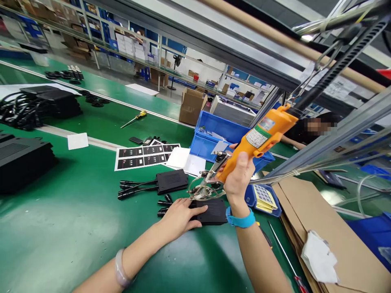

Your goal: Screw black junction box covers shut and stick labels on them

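My right hand (240, 183) is wrapped round an orange electric screwdriver (259, 136), which hangs tilted from a black cord at the upper right. Its metal front end and a looped clear hose point down to the left, above a flat black plastic box (214, 216). On that box's left part lies my left hand (180, 215), fingers spread and thumb stretched along the near edge. Short black cable connectors stick out beyond the box's left end. The screwdriver's tip is hidden among the hose loops. A second black box (172, 181) with cables lies just behind.
Printed label sheets (134, 158) and a blue bin (203, 122) stand behind. At right are a blue tray (276, 209) of yellow labels, a red-handled screwdriver (285, 250) and cardboard (308, 207). Black boxes (24, 162) are stacked left. Another person (314, 126) sits beyond the metal frame.
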A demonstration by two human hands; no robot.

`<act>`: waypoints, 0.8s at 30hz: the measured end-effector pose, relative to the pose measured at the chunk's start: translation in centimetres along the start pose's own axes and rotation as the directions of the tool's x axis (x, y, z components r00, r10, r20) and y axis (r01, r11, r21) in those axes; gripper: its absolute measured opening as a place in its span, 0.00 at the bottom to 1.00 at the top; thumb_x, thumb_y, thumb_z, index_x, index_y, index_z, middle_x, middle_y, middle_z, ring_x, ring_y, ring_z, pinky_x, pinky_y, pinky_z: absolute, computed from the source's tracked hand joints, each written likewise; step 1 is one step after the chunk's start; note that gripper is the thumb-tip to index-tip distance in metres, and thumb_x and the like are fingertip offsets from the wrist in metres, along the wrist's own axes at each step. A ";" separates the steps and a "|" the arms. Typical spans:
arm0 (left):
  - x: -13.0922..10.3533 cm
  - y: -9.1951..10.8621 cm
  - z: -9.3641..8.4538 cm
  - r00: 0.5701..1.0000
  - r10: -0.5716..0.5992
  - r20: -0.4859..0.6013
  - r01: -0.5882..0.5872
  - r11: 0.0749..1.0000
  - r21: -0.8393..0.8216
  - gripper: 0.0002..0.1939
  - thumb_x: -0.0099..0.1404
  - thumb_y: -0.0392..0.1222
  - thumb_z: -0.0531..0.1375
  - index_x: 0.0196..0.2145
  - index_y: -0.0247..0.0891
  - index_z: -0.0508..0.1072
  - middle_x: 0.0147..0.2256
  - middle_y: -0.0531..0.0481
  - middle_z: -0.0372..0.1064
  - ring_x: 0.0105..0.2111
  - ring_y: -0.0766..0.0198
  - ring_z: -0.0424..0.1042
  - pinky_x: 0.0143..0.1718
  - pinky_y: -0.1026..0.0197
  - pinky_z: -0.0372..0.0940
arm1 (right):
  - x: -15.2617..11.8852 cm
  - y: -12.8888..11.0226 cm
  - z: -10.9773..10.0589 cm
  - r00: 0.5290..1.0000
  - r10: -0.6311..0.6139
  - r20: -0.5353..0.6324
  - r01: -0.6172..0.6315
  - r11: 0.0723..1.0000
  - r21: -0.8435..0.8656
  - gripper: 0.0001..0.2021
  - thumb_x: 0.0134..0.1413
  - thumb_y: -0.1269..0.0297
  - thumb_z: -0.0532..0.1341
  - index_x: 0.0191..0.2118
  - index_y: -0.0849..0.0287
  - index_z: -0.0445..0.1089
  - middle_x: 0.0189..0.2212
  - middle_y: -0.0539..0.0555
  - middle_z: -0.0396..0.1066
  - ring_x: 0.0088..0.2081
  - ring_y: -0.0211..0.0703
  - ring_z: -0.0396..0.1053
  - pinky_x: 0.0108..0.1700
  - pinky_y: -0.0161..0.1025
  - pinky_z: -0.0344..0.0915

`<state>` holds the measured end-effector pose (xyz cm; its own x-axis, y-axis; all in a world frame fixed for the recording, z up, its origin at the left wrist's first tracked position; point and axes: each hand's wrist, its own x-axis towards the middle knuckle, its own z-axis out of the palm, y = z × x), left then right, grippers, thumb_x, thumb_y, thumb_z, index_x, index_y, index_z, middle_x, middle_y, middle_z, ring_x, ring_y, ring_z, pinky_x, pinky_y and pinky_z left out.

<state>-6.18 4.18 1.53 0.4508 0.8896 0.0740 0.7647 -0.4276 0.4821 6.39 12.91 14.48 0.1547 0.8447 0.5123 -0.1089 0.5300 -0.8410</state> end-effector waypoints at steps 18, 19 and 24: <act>-0.2 0.1 0.0 0.999 0.001 -0.032 -0.003 0.999 -0.040 0.28 0.63 0.50 0.67 0.60 0.53 0.69 0.54 0.39 0.70 0.54 0.41 0.70 0.54 0.40 0.67 | -1.3 -0.1 0.0 0.993 -0.108 -0.045 0.101 0.987 -0.128 0.07 0.48 0.67 0.63 0.34 0.57 0.66 0.17 0.43 0.64 0.16 0.34 0.62 0.19 0.34 0.63; -0.2 0.1 0.0 0.999 0.002 -0.038 -0.004 0.999 -0.043 0.28 0.63 0.49 0.67 0.60 0.53 0.69 0.53 0.39 0.70 0.54 0.41 0.70 0.53 0.40 0.68 | -1.3 -0.5 -0.3 0.992 -0.114 -0.051 0.106 0.986 -0.132 0.07 0.49 0.66 0.63 0.35 0.58 0.67 0.17 0.43 0.65 0.16 0.34 0.62 0.19 0.34 0.64; -0.4 0.4 0.3 0.993 0.050 -0.105 -0.050 0.999 -0.001 0.25 0.66 0.45 0.65 0.60 0.46 0.70 0.57 0.35 0.63 0.58 0.37 0.64 0.54 0.37 0.67 | 0.0 -4.7 -1.9 0.975 -0.195 -0.108 0.181 0.976 -0.121 0.14 0.52 0.65 0.65 0.46 0.57 0.71 0.24 0.46 0.66 0.17 0.34 0.61 0.18 0.35 0.63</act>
<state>-5.95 3.58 1.43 0.4373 0.8792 0.1893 0.7406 -0.4715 0.4788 8.80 10.28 18.08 0.2777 0.7124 0.6445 0.0408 0.6615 -0.7488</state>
